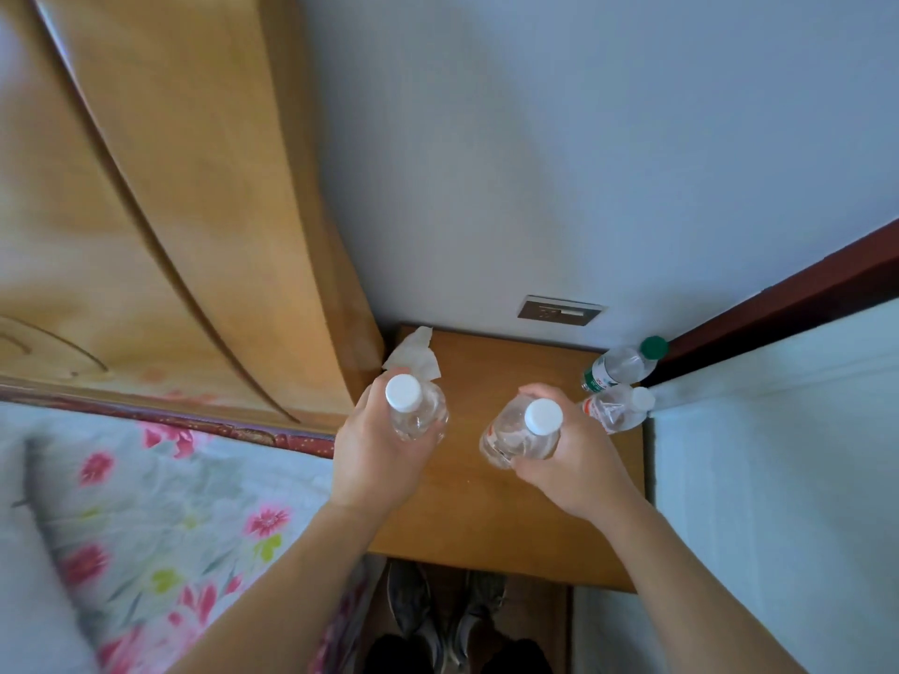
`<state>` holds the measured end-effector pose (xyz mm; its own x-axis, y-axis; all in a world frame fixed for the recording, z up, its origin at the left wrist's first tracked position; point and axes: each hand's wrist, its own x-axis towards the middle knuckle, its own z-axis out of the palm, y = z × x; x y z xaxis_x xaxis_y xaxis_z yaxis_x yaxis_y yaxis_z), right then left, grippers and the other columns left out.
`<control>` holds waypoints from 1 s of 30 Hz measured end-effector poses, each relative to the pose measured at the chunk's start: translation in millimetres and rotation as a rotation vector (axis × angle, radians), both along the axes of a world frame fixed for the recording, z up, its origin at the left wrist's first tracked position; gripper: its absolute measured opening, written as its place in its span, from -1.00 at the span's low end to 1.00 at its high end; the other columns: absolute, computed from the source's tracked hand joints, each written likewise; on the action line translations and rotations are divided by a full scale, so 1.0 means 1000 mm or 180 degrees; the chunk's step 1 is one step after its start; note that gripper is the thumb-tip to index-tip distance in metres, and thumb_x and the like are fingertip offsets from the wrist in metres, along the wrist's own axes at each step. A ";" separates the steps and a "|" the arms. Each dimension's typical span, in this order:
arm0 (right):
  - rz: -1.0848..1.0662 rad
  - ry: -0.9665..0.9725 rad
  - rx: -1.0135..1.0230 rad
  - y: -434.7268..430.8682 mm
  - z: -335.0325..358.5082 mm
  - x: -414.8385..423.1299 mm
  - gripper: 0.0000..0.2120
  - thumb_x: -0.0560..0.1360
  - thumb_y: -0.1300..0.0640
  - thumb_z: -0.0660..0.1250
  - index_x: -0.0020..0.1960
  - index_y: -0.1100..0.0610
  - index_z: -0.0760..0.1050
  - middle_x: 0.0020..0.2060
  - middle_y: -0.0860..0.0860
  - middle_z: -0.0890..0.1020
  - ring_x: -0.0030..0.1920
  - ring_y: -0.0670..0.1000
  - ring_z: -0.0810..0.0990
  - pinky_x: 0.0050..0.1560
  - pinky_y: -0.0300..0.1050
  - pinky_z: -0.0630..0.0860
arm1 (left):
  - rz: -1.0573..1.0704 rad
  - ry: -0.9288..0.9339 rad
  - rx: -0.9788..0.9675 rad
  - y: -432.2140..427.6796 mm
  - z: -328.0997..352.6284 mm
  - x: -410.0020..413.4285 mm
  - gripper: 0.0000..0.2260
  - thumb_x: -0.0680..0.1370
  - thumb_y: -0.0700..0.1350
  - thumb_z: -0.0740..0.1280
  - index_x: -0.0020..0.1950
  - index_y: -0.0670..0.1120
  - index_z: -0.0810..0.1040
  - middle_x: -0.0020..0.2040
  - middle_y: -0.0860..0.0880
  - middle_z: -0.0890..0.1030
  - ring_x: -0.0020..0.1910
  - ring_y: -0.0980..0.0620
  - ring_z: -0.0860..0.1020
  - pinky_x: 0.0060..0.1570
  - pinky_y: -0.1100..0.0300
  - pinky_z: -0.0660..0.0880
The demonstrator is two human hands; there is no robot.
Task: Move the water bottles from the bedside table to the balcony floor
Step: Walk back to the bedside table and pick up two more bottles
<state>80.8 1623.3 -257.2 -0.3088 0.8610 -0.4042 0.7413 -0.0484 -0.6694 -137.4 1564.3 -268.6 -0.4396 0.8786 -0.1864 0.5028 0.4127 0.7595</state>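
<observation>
White-capped left bottle (419,416) gripped by left hand (374,457); right bottle (514,437) by right hand (579,463)

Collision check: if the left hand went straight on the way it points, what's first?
Looks free: the left hand, holding a bottle, points over bare bedside table toward the wall. Depth unclear.

The base of the left clear white-capped plastic bottle (419,416) is hidden by the left grip (374,452), and that of the right clear white-capped plastic bottle (511,430) by the right grip (569,464). The label print on the green-capped clear bottle (623,365) is too small to be read.
</observation>
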 end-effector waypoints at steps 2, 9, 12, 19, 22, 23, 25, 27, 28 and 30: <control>-0.0005 0.0043 0.0106 -0.006 0.025 -0.006 -0.31 0.32 0.09 0.53 0.34 -0.24 0.33 0.10 -0.32 0.51 0.16 -0.15 0.52 0.17 0.00 0.58 | -0.0015 -0.0059 0.0067 -0.005 0.026 -0.007 -0.51 0.38 0.12 0.54 0.22 0.24 0.40 0.05 0.18 0.61 0.02 0.10 0.59 -0.01 0.06 0.58; -0.0025 0.0252 0.0399 -0.021 0.113 -0.021 -0.44 0.33 0.00 0.57 0.21 -0.28 0.38 -0.03 -0.31 0.58 0.04 -0.21 0.56 0.10 -0.04 0.60 | -0.0143 0.0101 0.0373 -0.022 0.113 -0.028 -0.56 0.40 0.17 0.50 0.21 0.18 0.45 -0.01 0.19 0.60 -0.03 0.12 0.58 -0.07 0.15 0.53; 0.0079 0.0356 0.0543 -0.027 0.142 -0.028 -0.52 0.34 -0.04 0.57 0.16 -0.22 0.44 -0.06 -0.29 0.59 0.03 -0.21 0.56 0.08 -0.06 0.59 | -0.0124 0.0202 0.0435 -0.031 0.143 -0.037 -0.60 0.40 0.20 0.47 0.14 0.15 0.44 -0.06 0.17 0.60 -0.07 0.11 0.58 -0.07 0.03 0.57; 0.0474 0.0634 0.0766 -0.035 0.192 -0.049 -0.55 0.34 -0.01 0.57 0.14 -0.17 0.44 -0.07 -0.21 0.60 -0.01 -0.18 0.56 0.01 -0.14 0.53 | 0.0215 0.0397 0.0588 -0.066 0.204 -0.050 -0.64 0.40 0.14 0.47 0.10 0.11 0.44 -0.10 0.15 0.59 -0.10 0.12 0.58 -0.08 0.03 0.56; 0.0675 0.0716 0.0758 -0.038 0.206 -0.061 -0.52 0.33 0.00 0.58 0.16 -0.17 0.44 -0.07 -0.23 0.59 -0.04 -0.22 0.55 -0.10 -0.27 0.44 | 0.0430 0.0507 0.0606 -0.086 0.221 -0.058 -0.64 0.41 0.13 0.48 0.11 0.13 0.44 -0.09 0.16 0.60 -0.09 0.14 0.58 -0.06 0.03 0.57; 0.0758 0.0745 0.0782 -0.039 0.211 -0.067 -0.49 0.33 -0.01 0.58 0.19 -0.17 0.45 -0.07 -0.23 0.59 -0.04 -0.20 0.56 -0.10 -0.28 0.43 | 0.0499 0.0539 0.0609 -0.093 0.226 -0.061 -0.65 0.41 0.13 0.48 0.10 0.13 0.44 -0.10 0.16 0.60 -0.09 0.15 0.58 -0.06 0.02 0.57; 0.0947 0.0814 0.0831 -0.040 0.217 -0.079 -0.48 0.33 0.02 0.57 0.21 -0.17 0.44 -0.07 -0.23 0.59 -0.03 -0.17 0.57 -0.09 -0.26 0.45 | 0.0650 0.0575 0.0584 -0.108 0.232 -0.068 -0.65 0.41 0.13 0.48 0.10 0.12 0.44 -0.10 0.17 0.60 -0.09 0.16 0.57 -0.06 0.02 0.56; 0.1161 0.0869 0.0848 -0.046 0.223 -0.093 -0.52 0.34 0.06 0.56 0.16 -0.19 0.44 -0.11 -0.26 0.58 -0.05 -0.19 0.57 -0.10 -0.28 0.45 | 0.0804 0.0619 0.0575 -0.129 0.236 -0.075 -0.65 0.41 0.12 0.49 0.09 0.12 0.44 -0.09 0.17 0.59 -0.08 0.17 0.57 -0.06 0.05 0.55; 0.1269 0.0890 0.0831 -0.050 0.225 -0.100 -0.54 0.35 0.06 0.55 0.14 -0.19 0.45 -0.12 -0.27 0.59 -0.06 -0.21 0.56 -0.11 -0.29 0.45 | 0.0910 0.0632 0.0576 -0.141 0.238 -0.078 -0.65 0.41 0.12 0.50 0.09 0.13 0.44 -0.09 0.17 0.60 -0.09 0.17 0.57 -0.07 0.08 0.54; 0.1478 0.0941 0.0795 -0.062 0.229 -0.117 -0.55 0.34 0.04 0.55 0.16 -0.17 0.47 -0.11 -0.25 0.59 -0.05 -0.19 0.57 -0.11 -0.28 0.44 | 0.1155 0.0681 0.0589 -0.167 0.241 -0.086 -0.64 0.42 0.11 0.50 0.10 0.13 0.43 -0.10 0.17 0.60 -0.09 0.18 0.57 -0.10 0.15 0.50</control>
<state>-36.3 1561.8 -28.6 -0.7434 0.6672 -0.0469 0.4281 0.4209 -0.7997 -223.0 1396.8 -27.9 -0.7366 0.6707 0.0877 0.5044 0.4583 0.7318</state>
